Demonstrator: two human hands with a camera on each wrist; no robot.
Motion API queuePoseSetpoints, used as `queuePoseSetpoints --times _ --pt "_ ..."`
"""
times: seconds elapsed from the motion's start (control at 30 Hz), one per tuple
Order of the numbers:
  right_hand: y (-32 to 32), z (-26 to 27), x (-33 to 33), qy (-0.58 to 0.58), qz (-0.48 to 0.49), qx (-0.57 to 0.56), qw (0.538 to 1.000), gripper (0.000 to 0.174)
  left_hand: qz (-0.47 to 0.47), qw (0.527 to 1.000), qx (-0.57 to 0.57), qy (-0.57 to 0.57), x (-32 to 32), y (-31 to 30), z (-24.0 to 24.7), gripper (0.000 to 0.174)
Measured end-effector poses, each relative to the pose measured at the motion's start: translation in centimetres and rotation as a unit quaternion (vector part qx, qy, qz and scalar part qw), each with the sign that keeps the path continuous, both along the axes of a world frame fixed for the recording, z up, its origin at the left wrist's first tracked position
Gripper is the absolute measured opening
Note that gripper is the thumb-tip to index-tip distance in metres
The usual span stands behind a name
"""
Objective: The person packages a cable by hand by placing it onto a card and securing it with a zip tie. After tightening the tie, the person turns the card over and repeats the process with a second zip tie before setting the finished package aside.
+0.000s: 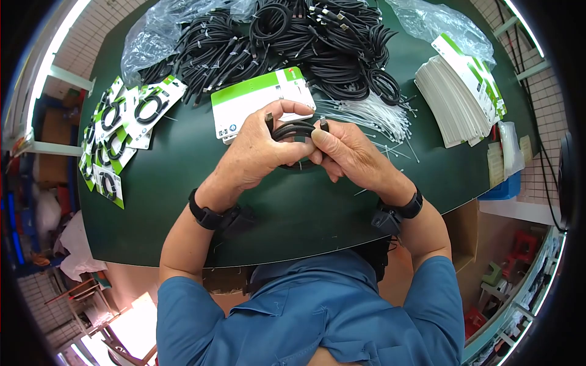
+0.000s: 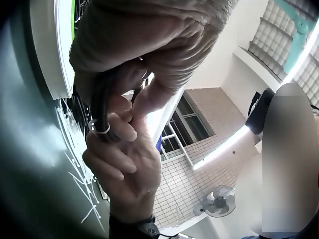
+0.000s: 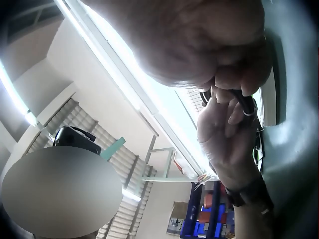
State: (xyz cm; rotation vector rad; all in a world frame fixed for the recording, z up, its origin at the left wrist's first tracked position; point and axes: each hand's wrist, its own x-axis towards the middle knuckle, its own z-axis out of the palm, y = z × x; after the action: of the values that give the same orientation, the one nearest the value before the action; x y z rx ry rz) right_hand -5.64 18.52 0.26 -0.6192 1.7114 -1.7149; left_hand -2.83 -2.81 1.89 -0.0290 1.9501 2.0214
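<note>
A coiled black cable is held between both hands over the near middle of the table. My left hand grips the coil's left side, thumb below and fingers above, with one dark plug sticking up beside it. On the other side my right hand pinches the coil between thumb and fingers, close to a second plug. A pale tie rings the cable in the left wrist view. Just beyond the hands lie green-and-white cards, partly covered by the left fingers.
Behind the cards spreads a big heap of black cables. White cable ties are scattered right of centre. A stack of cards stands at the right, and carded cables pile up at the left. Clear plastic bags lie at the back.
</note>
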Motion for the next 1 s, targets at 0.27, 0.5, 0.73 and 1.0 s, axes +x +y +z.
queuePoseSetpoints --times 0.27,0.5,0.73,1.0 --pt "0.7 0.6 -0.8 0.123 0.096 0.101 0.983 0.042 -0.091 0.977 -0.176 0.075 -0.5 -0.3 -0.8 0.044" --pt "1.0 1.8 -1.0 0.19 0.147 0.134 0.962 0.043 -0.116 0.959 -0.257 0.029 0.0 0.5 1.6 0.033" --pt "1.2 0.9 -0.9 0.055 0.029 0.109 0.992 0.034 -0.001 0.992 -0.087 0.095 -0.2 0.1 -1.0 0.052" --pt "1.6 0.6 -1.7 0.0 -0.112 -0.008 0.994 0.038 0.074 0.848 -0.256 0.459 0.9 0.2 2.0 0.078"
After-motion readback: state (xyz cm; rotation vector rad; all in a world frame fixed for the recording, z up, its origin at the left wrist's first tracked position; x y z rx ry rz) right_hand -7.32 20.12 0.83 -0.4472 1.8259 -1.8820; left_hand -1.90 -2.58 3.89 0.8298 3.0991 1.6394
